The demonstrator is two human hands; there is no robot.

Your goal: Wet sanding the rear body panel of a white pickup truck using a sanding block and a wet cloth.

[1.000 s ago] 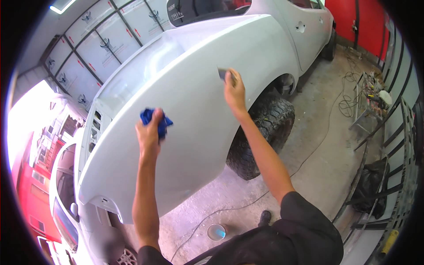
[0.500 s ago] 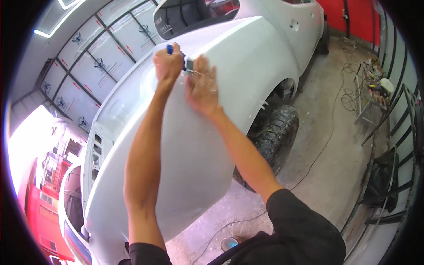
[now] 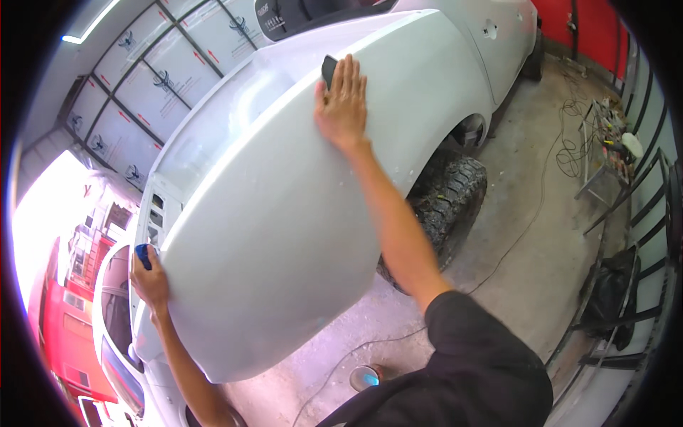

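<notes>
The white side panel (image 3: 270, 263) of a pickup bed curves away in front of me. My right hand (image 3: 345, 103) lies flat on its upper part, fingers stretched, over a piece of dark grey sandpaper (image 3: 329, 68). One corner of the sandpaper sticks out beside the index finger; the rest is hidden under the palm. At the panel's near left end, my left hand (image 3: 151, 281) is closed around a small blue bunched thing (image 3: 144, 256), cloth or sponge, I cannot tell which. That hand rests against the panel's edge. Small wet drops dot the panel.
A muddy tyre (image 3: 452, 203) sits under the wheel arch on the right. A round tin (image 3: 366, 378) stands on the floor near my body. A cable (image 3: 523, 231) crosses the concrete towards a cluttered stand (image 3: 608, 146). Black metal frames line the right wall.
My left hand has left the upper panel and come down to its near left end with the blue thing. My right hand has slid a little up and to the right with the sandpaper.
</notes>
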